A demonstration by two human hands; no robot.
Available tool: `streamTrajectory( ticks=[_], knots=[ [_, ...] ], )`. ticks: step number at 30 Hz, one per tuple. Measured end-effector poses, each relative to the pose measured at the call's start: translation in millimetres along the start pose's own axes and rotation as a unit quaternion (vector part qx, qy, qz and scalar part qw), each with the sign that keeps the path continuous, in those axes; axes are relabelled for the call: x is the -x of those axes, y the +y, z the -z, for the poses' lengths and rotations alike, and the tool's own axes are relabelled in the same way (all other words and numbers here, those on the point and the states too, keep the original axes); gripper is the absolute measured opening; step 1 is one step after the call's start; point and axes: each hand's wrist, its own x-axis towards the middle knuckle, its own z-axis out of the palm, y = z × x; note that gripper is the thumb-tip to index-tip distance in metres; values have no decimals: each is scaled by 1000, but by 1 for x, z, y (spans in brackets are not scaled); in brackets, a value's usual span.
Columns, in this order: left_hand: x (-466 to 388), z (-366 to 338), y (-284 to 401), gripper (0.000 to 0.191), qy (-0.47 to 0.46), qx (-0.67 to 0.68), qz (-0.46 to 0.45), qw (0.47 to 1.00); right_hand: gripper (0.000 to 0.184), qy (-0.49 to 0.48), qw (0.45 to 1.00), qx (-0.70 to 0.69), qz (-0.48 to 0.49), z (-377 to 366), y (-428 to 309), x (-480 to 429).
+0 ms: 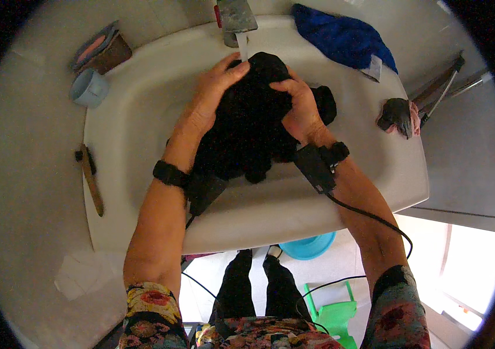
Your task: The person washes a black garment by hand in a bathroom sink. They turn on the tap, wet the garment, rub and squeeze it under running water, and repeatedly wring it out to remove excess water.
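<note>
A bunched black cloth [247, 118] lies in the white sink basin [151, 113], its top edge under the tap [237, 17]. Water runs from the spout onto it. My left hand [217, 87] grips the cloth's upper left side close to the stream. On the upper right side, my right hand [299, 100] holds the cloth between thumb and fingers. Part of the cloth sticks out beyond my right hand. Both wrists wear black straps with dark boxes and cables. The cloth's folds are too dark to tell apart.
A blue cloth [343, 37] drapes over the back right rim. A grey and pink cloth [398, 118] lies at the right rim. Along the left stand a light blue cup [89, 88] and a wooden-handled brush [92, 183]. Below are a blue basin [310, 246] and a green chair [337, 316].
</note>
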Motion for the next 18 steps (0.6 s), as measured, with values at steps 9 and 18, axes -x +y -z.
streamTrajectory(
  ticks=[9, 18],
  knots=[
    [-3, 10, 5, 29, 144, 83, -20, 986, 51, -125, 983, 133, -34, 22, -5, -8],
    [4, 36, 22, 35, 184, 246, -41, 951, 41, -94, 881, 462, 32, 70, 19, -26]
  ],
)
